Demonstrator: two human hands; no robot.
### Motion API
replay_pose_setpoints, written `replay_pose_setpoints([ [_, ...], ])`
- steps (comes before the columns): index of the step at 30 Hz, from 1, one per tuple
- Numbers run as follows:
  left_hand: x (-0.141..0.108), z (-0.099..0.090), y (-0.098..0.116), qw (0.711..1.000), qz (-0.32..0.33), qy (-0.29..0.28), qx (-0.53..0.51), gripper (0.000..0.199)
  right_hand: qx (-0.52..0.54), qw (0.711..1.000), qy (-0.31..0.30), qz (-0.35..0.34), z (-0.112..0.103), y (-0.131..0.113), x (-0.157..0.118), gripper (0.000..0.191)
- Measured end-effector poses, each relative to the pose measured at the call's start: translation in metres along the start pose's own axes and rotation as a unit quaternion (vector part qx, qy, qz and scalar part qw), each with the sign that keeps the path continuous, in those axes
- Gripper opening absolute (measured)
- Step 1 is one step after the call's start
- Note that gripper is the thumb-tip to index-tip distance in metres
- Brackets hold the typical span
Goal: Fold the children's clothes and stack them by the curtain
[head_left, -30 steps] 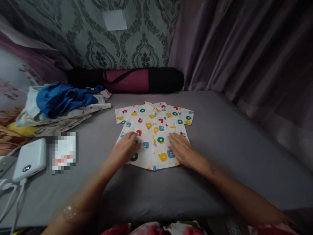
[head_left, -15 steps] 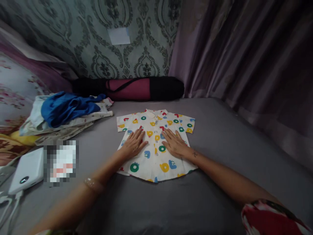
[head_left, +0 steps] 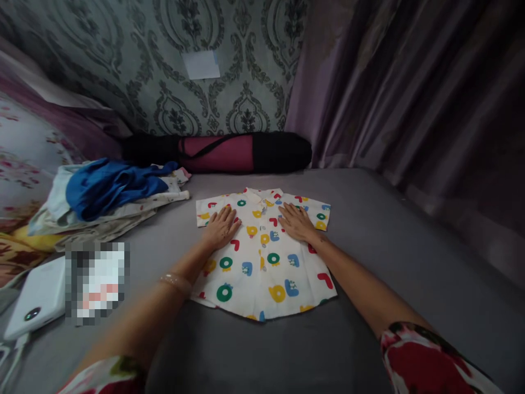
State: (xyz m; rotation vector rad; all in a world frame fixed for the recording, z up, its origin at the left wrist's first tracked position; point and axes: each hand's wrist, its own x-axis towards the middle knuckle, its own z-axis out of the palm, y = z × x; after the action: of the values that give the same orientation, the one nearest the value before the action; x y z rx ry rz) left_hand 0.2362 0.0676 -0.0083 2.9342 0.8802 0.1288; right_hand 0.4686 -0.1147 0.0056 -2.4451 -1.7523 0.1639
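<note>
A small white short-sleeved shirt [head_left: 256, 273] with red, yellow, green and blue prints lies spread flat, front up, its collar toward the wall. My left hand [head_left: 222, 227] rests palm down on its upper left part near the sleeve, fingers stretched out. On the upper right part, below the shoulder, my right hand [head_left: 298, 221] lies flat with its fingers spread. Neither hand grips the cloth. Buttons run down the middle between the two hands.
The shirt lies on a grey sheet [head_left: 410, 246]. At the left are a pile of clothes with a blue garment [head_left: 115, 186] on top, a white power bank [head_left: 39, 295] with cables, and a blurred item. A black and pink roll [head_left: 221, 153] lies along the wall.
Both hands have slid up the shirt toward its shoulders, away from my body, still flat on the cloth. The camera view has shifted slightly.
</note>
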Motion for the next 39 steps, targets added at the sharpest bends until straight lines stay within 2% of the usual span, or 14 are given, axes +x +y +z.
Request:
replay_pose_setpoints([
  [4, -0.002, -0.009, 0.007, 1.0, -0.001, -0.003, 0.009, 0.06, -0.006, 1.0, -0.002, 0.005, -0.001, -0.004, -0.001, 0.062],
  [6, -0.004, -0.015, 0.014, 0.999, 0.012, 0.021, 0.023, 0.052, -0.006, 1.0, 0.004, 0.012, 0.0, -0.007, -0.004, 0.062],
  [9, -0.018, -0.023, 0.029, 0.998, 0.027, 0.027, 0.04, 0.043, -0.004, 1.0, 0.003, 0.014, 0.001, -0.014, -0.016, 0.063],
  [12, -0.045, -0.026, 0.049, 0.999, 0.028, -0.029, 0.012, 0.046, -0.003, 1.0, -0.008, -0.009, 0.001, -0.024, -0.04, 0.064],
  [15, -0.079, -0.023, 0.066, 0.996, 0.028, -0.083, -0.02, 0.06, 0.003, 0.999, -0.016, -0.043, 0.0, -0.035, -0.071, 0.063],
  [19, -0.116, -0.019, 0.073, 0.993, 0.047, -0.097, -0.038, 0.068, 0.011, 0.996, -0.027, -0.081, -0.002, -0.047, -0.108, 0.064],
  [23, -0.131, -0.017, 0.062, 0.994, 0.044, -0.085, -0.056, 0.069, 0.016, 0.992, -0.053, -0.11, -0.004, -0.052, -0.134, 0.063],
  [29, -0.148, -0.017, 0.037, 0.996, -0.003, -0.063, -0.056, 0.068, 0.026, 0.988, -0.061, -0.136, -0.009, -0.058, -0.172, 0.058],
  [35, -0.181, -0.025, -0.006, 0.993, -0.037, -0.083, -0.069, 0.061, 0.05, 0.987, -0.074, -0.133, -0.017, -0.065, -0.216, 0.053],
  [37, -0.189, -0.03, -0.021, 0.993, -0.045, -0.088, -0.069, 0.06, 0.059, 0.987, -0.072, -0.129, -0.022, -0.067, -0.222, 0.052],
  [39, -0.19, -0.035, -0.026, 0.994, -0.046, -0.077, -0.065, 0.058, 0.065, 0.988, -0.067, -0.127, -0.027, -0.071, -0.217, 0.045],
])
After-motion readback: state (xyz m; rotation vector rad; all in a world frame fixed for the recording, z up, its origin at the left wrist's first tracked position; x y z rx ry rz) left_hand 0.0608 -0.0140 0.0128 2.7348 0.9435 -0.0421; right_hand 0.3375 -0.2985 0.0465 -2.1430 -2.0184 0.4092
